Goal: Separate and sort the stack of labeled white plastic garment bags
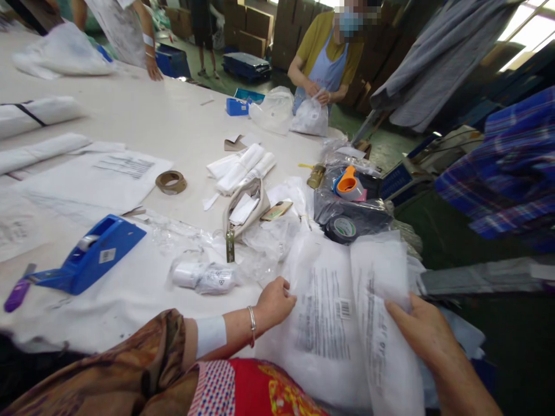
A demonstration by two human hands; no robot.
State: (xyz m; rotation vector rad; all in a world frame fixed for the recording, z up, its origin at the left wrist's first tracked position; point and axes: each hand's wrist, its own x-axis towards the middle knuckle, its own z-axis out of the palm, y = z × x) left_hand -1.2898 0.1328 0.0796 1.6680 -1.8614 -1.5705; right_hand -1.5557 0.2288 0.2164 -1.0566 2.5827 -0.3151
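Note:
A white translucent plastic bag (pixel 323 329) with dark printed lines and a barcode label lies at the table's near edge, in front of me. My left hand (pixel 275 303) pinches its left edge with curled fingers. On the other side, my right hand (pixel 418 329) grips the folded right part of the bag, thumb on top; its other fingers are hidden behind the plastic. Left of my left hand rest small clear-wrapped white items (pixel 203 276). Just beyond the bag sits a roll of black tape (pixel 346 229) on a dark plastic-wrapped stack (pixel 373 216).
A blue tape dispenser (pixel 104 254) and a purple-handled cutter (pixel 17 296) lie at left. Brown tape (pixel 171 182), a beige pouch (pixel 246 208) and an orange tape holder (pixel 348 182) are further in. A co-worker (pixel 323 63) handles a white bag across the table. Hanging clothes (pixel 507 167) flank the right.

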